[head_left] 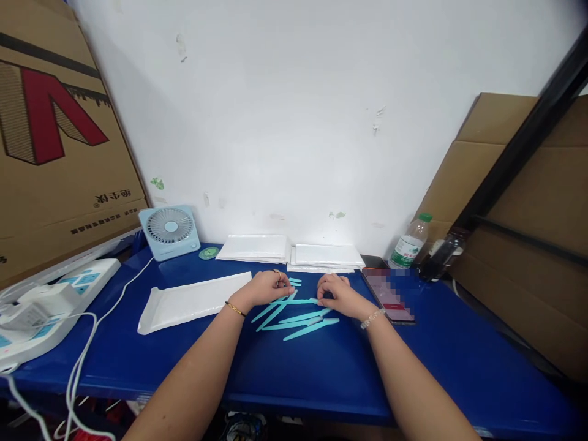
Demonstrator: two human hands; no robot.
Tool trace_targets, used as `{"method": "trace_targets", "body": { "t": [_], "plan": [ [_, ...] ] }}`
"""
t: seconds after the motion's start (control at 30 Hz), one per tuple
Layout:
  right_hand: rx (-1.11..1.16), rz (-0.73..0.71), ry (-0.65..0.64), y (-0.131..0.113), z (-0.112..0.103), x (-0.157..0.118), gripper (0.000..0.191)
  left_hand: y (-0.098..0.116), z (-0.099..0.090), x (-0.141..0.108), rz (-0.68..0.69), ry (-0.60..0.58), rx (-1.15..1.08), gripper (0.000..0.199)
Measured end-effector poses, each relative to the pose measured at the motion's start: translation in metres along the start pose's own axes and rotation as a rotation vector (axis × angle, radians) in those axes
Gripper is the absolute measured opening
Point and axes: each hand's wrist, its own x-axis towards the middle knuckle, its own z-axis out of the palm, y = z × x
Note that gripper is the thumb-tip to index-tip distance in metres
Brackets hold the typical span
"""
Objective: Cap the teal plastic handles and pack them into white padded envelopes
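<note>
Several slim, flat turquoise sticks (303, 329) with tapered ends lie loosely fanned on the blue table (312, 373). They look like small plastic razors, but their kind is too small to make out. My right hand (339, 294) is closed, its fingertips pinching the right end of one turquoise stick (303, 301) that lies crosswise. Over the left part of the pile, my left hand (269, 286) has thumb and fingers pinched at the upper end of another slanting stick (276, 311). Left of that hand rests a long white padded envelope (195, 300).
Two stacks of white envelopes (252, 246) stand against the wall. A phone (388, 297), a water bottle (407, 245) and a dark bottle (441, 257) are on the right. A small blue fan (169, 229) and a power strip (92, 282) with white cables stand left.
</note>
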Motion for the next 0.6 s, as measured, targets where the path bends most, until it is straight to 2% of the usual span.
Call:
{"method": "trace_targets", "body": {
  "t": [0.1,0.2,0.33,0.43,0.5,0.6],
  "plan": [
    [0.007,-0.020,0.062,-0.005,-0.003,0.000,0.006,0.014,0.007,0.001,0.106,-0.027,0.027,0.045],
    [-0.027,-0.014,0.108,-0.002,-0.005,0.000,0.006,0.018,0.012,0.005,0.139,-0.028,0.165,0.039],
    [-0.105,0.077,0.208,0.016,-0.009,-0.002,0.008,0.001,0.006,0.009,0.048,0.059,0.292,0.038],
    [-0.131,0.182,0.287,0.029,-0.011,-0.004,0.009,-0.013,-0.003,0.006,-0.071,0.144,0.312,0.026],
    [-0.134,0.210,0.312,0.032,-0.011,-0.004,0.007,-0.016,-0.008,0.001,-0.134,0.180,0.325,0.027],
    [-0.125,0.189,0.317,0.027,-0.010,-0.003,0.007,-0.012,-0.012,-0.005,-0.195,0.080,0.344,0.025]
  ]
}}
